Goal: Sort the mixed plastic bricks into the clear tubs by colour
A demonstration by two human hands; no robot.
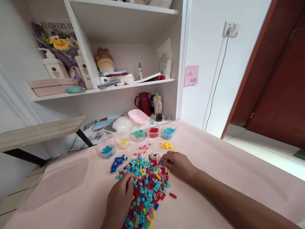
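A heap of small mixed-colour toy building bricks [149, 183] lies between my hands on the pink tabletop. My left hand [121, 194] rests against the heap's left edge, its fingers curled and the thumb near the index finger; whatever they may hold is hidden. At the upper right edge, my right hand [177, 163] reaches into the bricks with bent, closed fingertips beside red pieces; I cannot make out what is between them. Sorted bricks sit in clear containers behind: dark blue bricks [118, 163], pink bricks [145, 147] and yellow bricks [166, 145] are nearest.
Further back are containers of blue [107, 151], pale yellow [122, 142], green [138, 134], red [153, 131] and light blue bricks [168, 132]. A clear lid [57, 178] lies left. A pink basin [138, 116], red jug [144, 103] and bottle [158, 109] stand behind.
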